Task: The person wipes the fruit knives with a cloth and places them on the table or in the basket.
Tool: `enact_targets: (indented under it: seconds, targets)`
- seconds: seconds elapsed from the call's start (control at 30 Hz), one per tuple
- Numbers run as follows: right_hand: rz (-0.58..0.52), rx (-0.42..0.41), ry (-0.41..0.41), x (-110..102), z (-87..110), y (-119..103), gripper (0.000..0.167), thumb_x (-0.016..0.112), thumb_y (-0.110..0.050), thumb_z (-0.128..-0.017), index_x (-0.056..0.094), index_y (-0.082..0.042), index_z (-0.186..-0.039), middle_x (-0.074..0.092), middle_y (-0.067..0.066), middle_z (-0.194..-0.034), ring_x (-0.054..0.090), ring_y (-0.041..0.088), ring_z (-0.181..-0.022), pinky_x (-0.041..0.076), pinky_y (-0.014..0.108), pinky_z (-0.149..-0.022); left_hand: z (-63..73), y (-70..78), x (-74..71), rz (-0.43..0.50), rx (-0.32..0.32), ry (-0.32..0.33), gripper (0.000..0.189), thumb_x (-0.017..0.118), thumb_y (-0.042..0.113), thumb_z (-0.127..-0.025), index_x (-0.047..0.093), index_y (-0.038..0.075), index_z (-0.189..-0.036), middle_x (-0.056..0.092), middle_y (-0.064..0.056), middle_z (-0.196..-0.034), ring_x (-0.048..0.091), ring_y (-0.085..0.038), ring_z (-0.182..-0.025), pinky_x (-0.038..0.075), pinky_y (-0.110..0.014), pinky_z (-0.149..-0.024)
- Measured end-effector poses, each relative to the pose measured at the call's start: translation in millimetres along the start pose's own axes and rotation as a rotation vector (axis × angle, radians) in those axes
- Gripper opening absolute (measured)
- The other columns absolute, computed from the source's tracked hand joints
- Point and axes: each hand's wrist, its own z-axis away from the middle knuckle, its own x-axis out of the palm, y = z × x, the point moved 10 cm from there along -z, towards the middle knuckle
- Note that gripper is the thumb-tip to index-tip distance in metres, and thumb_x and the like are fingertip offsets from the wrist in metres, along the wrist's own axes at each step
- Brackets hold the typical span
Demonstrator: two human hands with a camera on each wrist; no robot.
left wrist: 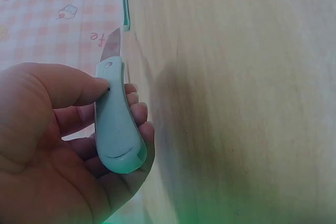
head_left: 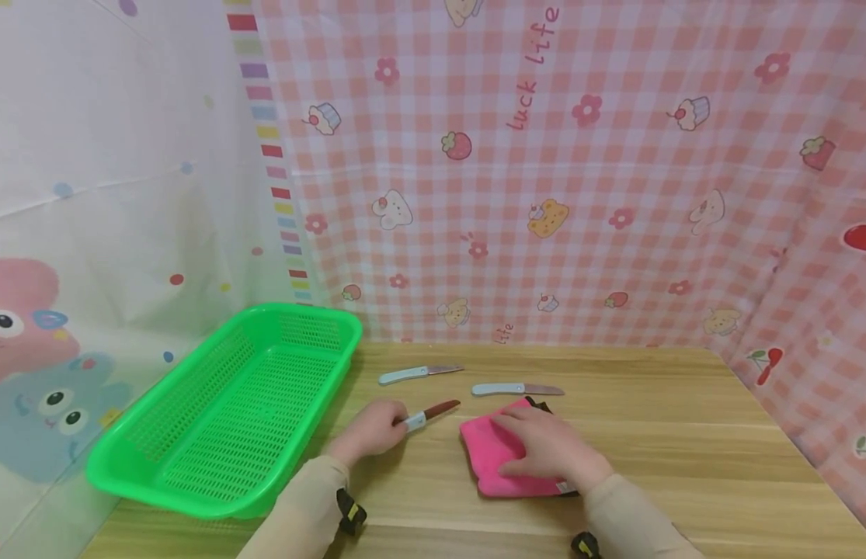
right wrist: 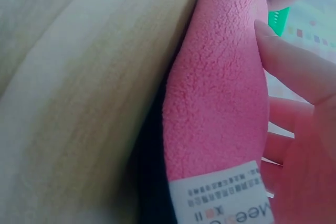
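Pink cloth (head_left: pixel 484 450) on wooden table (head_left: pixel 684 466), head view: right hand (head_left: pixel 547 446) rests spread atop; 2 knives (head_left: pixel 499 389) lie beyond. Left wrist: left hand (left wrist: pixel 52 150) pinches another knife's handle (left wrist: pixel 116 116), presumably avoiding the blade (left wrist: pixel 111 45). Right wrist: label (right wrist: pixel 223 195), barely legible.

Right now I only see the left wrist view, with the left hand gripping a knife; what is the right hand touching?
Observer: The right hand rests on the pink cloth.
Operator: And what lies farther out?
Observer: Two more knives lie on the table: a left one, and a right one just beyond the cloth.
Operator: Anything to the left of my left hand?
Observer: Yes, a green basket stands there.
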Motion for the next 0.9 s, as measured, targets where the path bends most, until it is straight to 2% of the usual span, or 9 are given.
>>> enact_targets:
  seconds: [0.17,0.4,0.57,0.73,0.9]
  targets:
    - [-0.013,-0.005,-0.025,4.1,-3.6,-1.7,0.074,0.085,-0.037,-0.075,0.059,-0.008,-0.137,0.053,0.016,-0.14,0.046,0.039,-0.13,0.036,0.057,-0.106,3.9,1.7,-4.5,0.039,0.0,0.029,0.009,0.063,0.004,-0.088,0.065,0.006,-0.08,0.051,0.003,-0.068,0.046,-0.013,-0.06,0.041,-0.029,-0.057]
    - [-0.011,0.036,-0.072,12.1,-5.6,0.2,0.081,0.087,-0.041,-0.072,0.057,-0.008,-0.139,0.051,0.019,-0.14,0.044,0.042,-0.13,0.032,0.058,-0.107,9.1,-0.9,-1.8,0.181,-0.074,-0.001,0.011,0.06,0.005,-0.093,0.064,0.005,-0.082,0.054,0.002,-0.065,0.048,-0.012,-0.055,0.041,-0.026,-0.049]
    - [0.024,-0.024,-0.04,9.2,-4.6,-8.9,0.074,0.087,-0.035,-0.071,0.061,-0.008,-0.134,0.057,0.017,-0.13,0.051,0.041,-0.122,0.037,0.057,-0.103,10.8,1.4,-0.8,0.275,-0.085,0.006,0.011,0.059,0.005,-0.093,0.064,0.002,-0.084,0.056,0.0,-0.065,0.049,-0.011,-0.053,0.041,-0.025,-0.047]
    - [0.067,-0.083,0.001,7.5,-2.3,-17.9,0.061,0.086,-0.03,-0.073,0.065,-0.015,-0.129,0.064,0.009,-0.114,0.057,0.029,-0.106,0.045,0.047,-0.092,11.1,5.2,-2.7,0.295,-0.067,0.032,0.011,0.059,0.007,-0.093,0.064,0.001,-0.084,0.054,0.002,-0.065,0.049,-0.011,-0.056,0.042,-0.027,-0.05]
    - [0.106,-0.119,0.041,6.1,1.1,-22.4,0.049,0.085,-0.028,-0.076,0.069,-0.018,-0.122,0.064,0.0,-0.102,0.055,0.018,-0.092,0.048,0.037,-0.078,11.0,8.5,-4.0,0.321,-0.047,0.056,0.011,0.059,0.007,-0.094,0.066,0.001,-0.087,0.055,0.002,-0.066,0.049,-0.011,-0.057,0.042,-0.027,-0.052]
